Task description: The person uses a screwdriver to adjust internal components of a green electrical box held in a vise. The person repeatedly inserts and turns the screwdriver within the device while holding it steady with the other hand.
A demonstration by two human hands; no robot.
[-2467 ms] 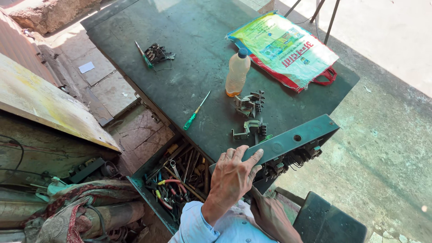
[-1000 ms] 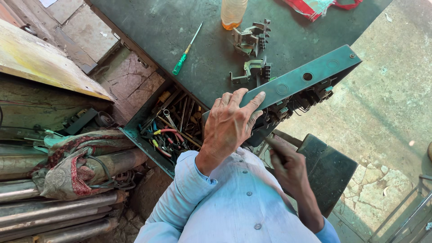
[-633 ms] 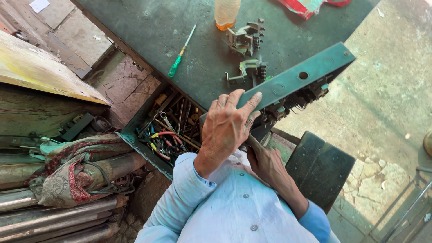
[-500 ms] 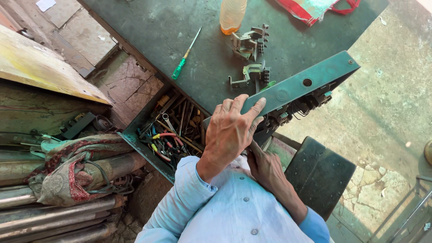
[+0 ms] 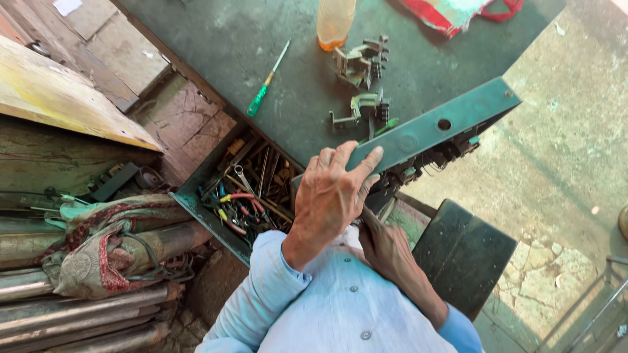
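Note:
My left hand (image 5: 333, 196) lies over the near end of a long green metal panel (image 5: 445, 124), fingers curled on its top edge and gripping it. The panel is tilted up off the green table (image 5: 216, 39), and wired electrical parts (image 5: 425, 163) show on its underside. My right hand (image 5: 386, 245) sits just below the left, tucked under the panel's near end close to my shirt. Its fingertips are hidden, so what it grips is unclear.
An open drawer (image 5: 196, 196) full of pliers and hand tools lies left of my hands. On the table are a green screwdriver (image 5: 265, 88), an orange bottle (image 5: 335, 23), metal clamp parts (image 5: 360, 62) and a red bag (image 5: 464, 10). A dark stool (image 5: 461, 255) stands right, pipes (image 5: 78, 314) left.
My left hand has kept its hold on the panel's end. My right hand has come up under the panel, close to the left. The view has tilted down toward my body.

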